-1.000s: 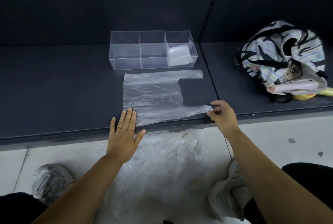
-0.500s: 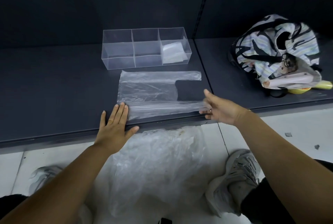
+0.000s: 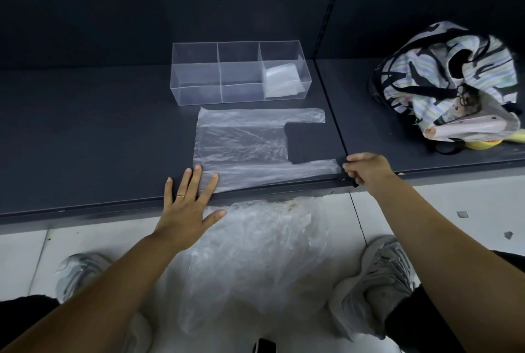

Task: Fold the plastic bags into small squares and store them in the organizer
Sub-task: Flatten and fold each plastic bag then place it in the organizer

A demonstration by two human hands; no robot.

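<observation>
Head view.

- Plastic bag [image 3: 241, 145] lies flat on the dark shelf [image 3: 99, 125], just in front of the clear organizer [image 3: 199, 94], handles pointing right. Its near long edge sits almost at the shelf lip.
- Left hand [image 3: 187, 205]: fingers straight and spread, palm down, pressing the bag's near-left corner. Likely an anchor so the thin film does not slide.
- Right hand [image 3: 366, 168]: fingers curled, pinching the tip of the near handle strip at the shelf edge. Judged purpose: pull the strip taut against the left hand's hold, readying a lengthwise fold toward the far edge.
- Organizer has 3 compartments. The right 1 holds a folded bag [image 3: 281, 80]; the other 2 look unfilled.
- Loose heap of bags [image 3: 250, 253] on the floor between the person's shoes, within reach as supply.
- Striped tote [image 3: 443, 68] sits well apart on the right shelf section.
- Stage: early; this bag is spread out, no fold made yet.
</observation>
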